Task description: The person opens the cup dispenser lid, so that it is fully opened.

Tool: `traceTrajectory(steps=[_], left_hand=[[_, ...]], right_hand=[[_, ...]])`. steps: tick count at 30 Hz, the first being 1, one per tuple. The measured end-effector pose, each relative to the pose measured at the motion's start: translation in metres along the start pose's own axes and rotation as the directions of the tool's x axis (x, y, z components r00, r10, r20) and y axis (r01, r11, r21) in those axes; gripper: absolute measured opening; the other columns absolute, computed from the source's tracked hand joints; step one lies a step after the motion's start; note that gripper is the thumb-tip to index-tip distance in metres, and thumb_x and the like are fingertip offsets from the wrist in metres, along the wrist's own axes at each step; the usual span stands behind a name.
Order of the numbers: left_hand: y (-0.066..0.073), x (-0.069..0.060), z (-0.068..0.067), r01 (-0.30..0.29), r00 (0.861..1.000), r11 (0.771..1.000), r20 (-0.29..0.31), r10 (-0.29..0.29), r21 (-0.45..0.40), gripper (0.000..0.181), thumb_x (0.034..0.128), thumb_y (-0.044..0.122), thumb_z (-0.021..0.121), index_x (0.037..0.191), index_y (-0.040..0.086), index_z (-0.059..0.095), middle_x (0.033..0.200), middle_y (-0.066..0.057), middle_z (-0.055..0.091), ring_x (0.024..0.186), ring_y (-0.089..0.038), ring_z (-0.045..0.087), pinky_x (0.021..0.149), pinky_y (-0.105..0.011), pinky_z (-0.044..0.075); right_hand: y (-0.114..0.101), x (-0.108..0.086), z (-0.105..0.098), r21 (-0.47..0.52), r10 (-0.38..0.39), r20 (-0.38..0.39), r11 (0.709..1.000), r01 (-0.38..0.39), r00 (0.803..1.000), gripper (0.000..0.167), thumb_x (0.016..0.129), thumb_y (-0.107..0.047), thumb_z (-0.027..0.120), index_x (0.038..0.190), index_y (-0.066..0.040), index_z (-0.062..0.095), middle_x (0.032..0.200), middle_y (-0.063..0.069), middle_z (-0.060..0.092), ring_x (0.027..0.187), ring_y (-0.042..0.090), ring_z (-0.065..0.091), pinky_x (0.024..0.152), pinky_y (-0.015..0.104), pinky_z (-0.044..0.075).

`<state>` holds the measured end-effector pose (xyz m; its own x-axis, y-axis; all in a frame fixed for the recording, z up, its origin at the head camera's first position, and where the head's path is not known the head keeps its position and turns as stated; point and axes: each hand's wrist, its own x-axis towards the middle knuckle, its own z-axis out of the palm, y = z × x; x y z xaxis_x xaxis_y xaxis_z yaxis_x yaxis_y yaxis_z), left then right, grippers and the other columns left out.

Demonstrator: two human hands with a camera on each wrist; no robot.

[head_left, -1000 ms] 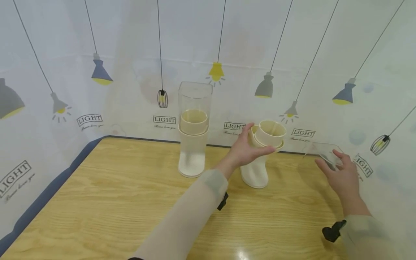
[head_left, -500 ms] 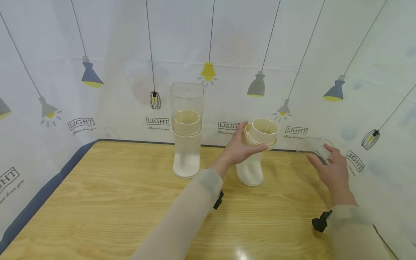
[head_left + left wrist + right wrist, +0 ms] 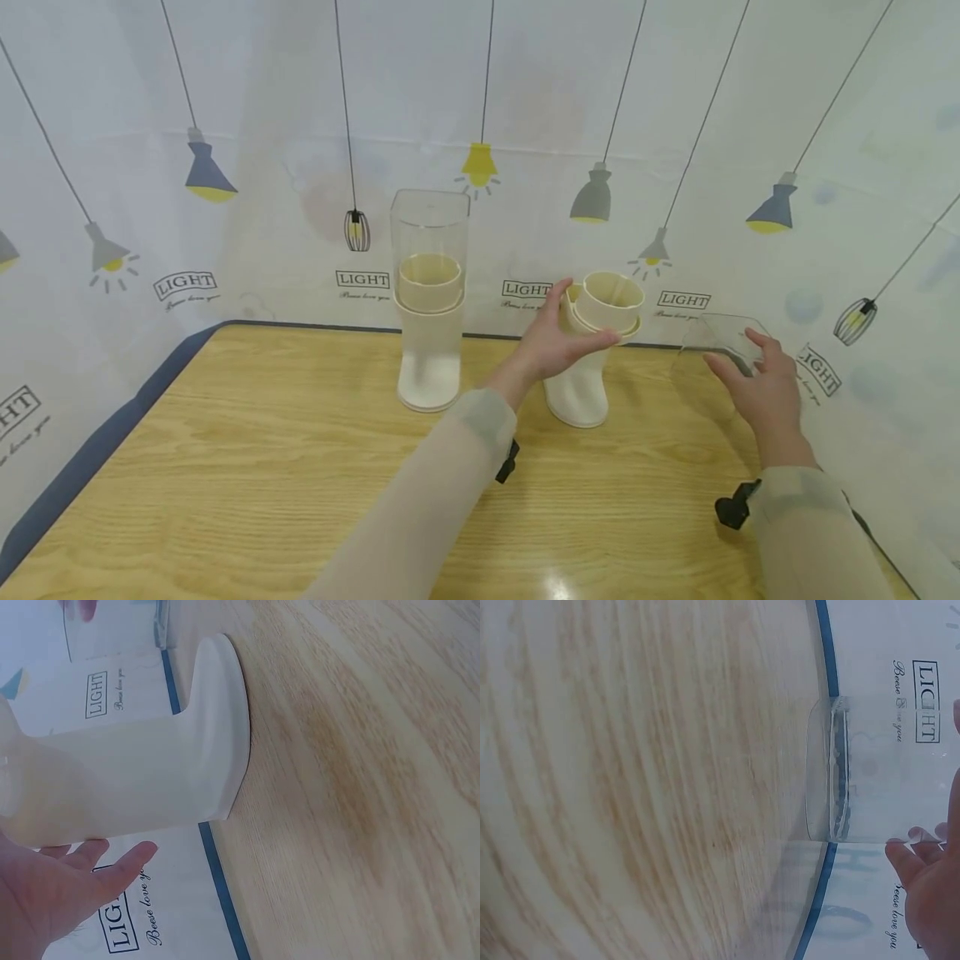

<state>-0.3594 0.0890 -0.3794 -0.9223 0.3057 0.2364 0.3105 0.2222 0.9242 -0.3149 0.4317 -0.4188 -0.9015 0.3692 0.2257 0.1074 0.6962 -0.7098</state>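
My left hand (image 3: 551,342) holds the upper part of a cream boot-shaped container (image 3: 581,396), with thumb and fingers on either side of its top. An open round collar sticks up from that top. The left wrist view shows the boot's shaft (image 3: 112,776) standing beside the hand, its foot on the table. To the right, my right hand (image 3: 768,396) grips a clear plastic cover (image 3: 705,350) between thumb and fingers. In the right wrist view the cover (image 3: 877,780) is see-through, its rim near the table's back edge. Whether the rim touches the table I cannot tell.
A second cream boot-shaped container (image 3: 430,367) stands upright to the left, with a tall clear cover (image 3: 431,212) over its collar. Behind the wooden table (image 3: 247,467) hangs a wall cloth (image 3: 292,167) printed with lamps. A dark blue band (image 3: 90,450) runs along the table's edge.
The whole scene has shifted slightly left in the head view. Both hands keep their holds on the boot-shaped container and the clear cover, with little visible movement.
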Motion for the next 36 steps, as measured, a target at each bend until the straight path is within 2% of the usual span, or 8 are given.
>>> traceTrajectory(steps=[11,17,21,23,28,31,34,36], left_hand=[[0.000,0.001,-0.003,-0.007,1.000,1.000,-0.024,0.007,-0.005,0.119,0.0664,0.066,0.085,0.159,0.041,0.015,0.157,-0.003,0.035,0.136,-0.025,0.043,0.110,-0.048,0.038],[-0.001,-0.001,-0.002,-0.005,0.999,1.000,-0.039,0.006,0.025,0.120,0.0659,0.071,0.083,0.160,0.042,0.013,0.155,-0.004,0.038,0.133,-0.027,0.046,0.106,-0.050,0.042],[0.000,-0.002,-0.003,0.003,0.999,0.999,-0.050,-0.002,0.037,0.121,0.0661,0.072,0.081,0.159,0.045,0.010,0.157,-0.005,0.037,0.135,-0.028,0.044,0.106,-0.051,0.041],[0.000,-0.003,-0.005,0.017,0.999,0.999,-0.045,-0.016,0.041,0.125,0.0662,0.072,0.082,0.160,0.043,0.005,0.161,-0.006,0.031,0.140,-0.029,0.039,0.110,-0.051,0.037],[0.002,-0.014,-0.016,0.028,0.999,0.998,0.023,-0.029,0.060,0.134,0.0674,0.071,0.081,0.162,0.029,-0.003,0.164,-0.009,0.023,0.146,-0.027,0.031,0.115,-0.048,0.031],[0.001,-0.024,-0.024,-0.026,0.995,0.995,0.095,0.016,0.101,0.116,0.0770,0.070,0.074,0.162,0.022,0.011,0.159,-0.008,0.031,0.140,-0.028,0.039,0.111,-0.047,0.038],[0.000,-0.039,-0.030,-0.100,0.982,0.983,0.175,0.072,0.157,0.091,0.0904,0.062,0.065,0.160,0.019,0.025,0.156,-0.006,0.035,0.136,-0.028,0.043,0.107,-0.043,0.043],[0.002,-0.050,-0.035,-0.130,0.974,0.973,0.210,0.089,0.189,0.079,0.0950,0.056,0.062,0.157,0.017,0.032,0.154,-0.005,0.036,0.135,-0.027,0.045,0.103,-0.039,0.046]], right_hand=[[-0.010,-0.001,0.001,-0.008,0.004,0.006,1.000,-0.004,1.000,0.101,0.086,-0.069,0.064,0.163,-0.022,0.018,0.164,0.024,0.012,0.140,0.052,0.029,0.101,0.071,0.034],[-0.011,0.000,0.003,-0.008,-0.004,0.003,1.000,0.004,1.000,0.101,0.086,-0.068,0.064,0.163,-0.021,0.017,0.163,0.025,0.012,0.139,0.053,0.030,0.099,0.072,0.036],[-0.008,0.003,0.005,-0.005,-0.018,0.011,1.000,0.018,1.000,0.101,0.087,-0.069,0.063,0.163,-0.022,0.016,0.163,0.026,0.011,0.139,0.054,0.029,0.099,0.072,0.036],[-0.006,0.004,0.006,-0.009,-0.021,0.023,1.000,0.021,1.000,0.102,0.086,-0.070,0.063,0.163,-0.022,0.015,0.163,0.027,0.010,0.139,0.054,0.030,0.098,0.072,0.036],[-0.004,0.004,0.005,-0.034,-0.028,0.053,0.999,0.030,0.998,0.102,0.087,-0.070,0.062,0.163,-0.022,0.014,0.162,0.030,0.007,0.138,0.057,0.026,0.099,0.074,0.033],[-0.003,0.003,-0.002,-0.077,-0.054,0.054,0.995,0.058,0.997,0.100,0.089,-0.067,0.062,0.163,-0.020,0.016,0.163,0.031,-0.004,0.142,0.061,0.014,0.099,0.078,0.027],[-0.002,0.003,-0.010,-0.121,-0.083,0.034,0.989,0.087,0.996,0.100,0.089,-0.065,0.064,0.163,-0.019,0.015,0.163,0.028,-0.014,0.145,0.059,-0.003,0.100,0.081,0.020],[-0.004,0.001,-0.016,-0.123,-0.090,0.033,0.988,0.093,0.995,0.100,0.090,-0.064,0.064,0.164,-0.020,0.013,0.163,0.025,-0.018,0.145,0.059,-0.007,0.100,0.082,0.018]])
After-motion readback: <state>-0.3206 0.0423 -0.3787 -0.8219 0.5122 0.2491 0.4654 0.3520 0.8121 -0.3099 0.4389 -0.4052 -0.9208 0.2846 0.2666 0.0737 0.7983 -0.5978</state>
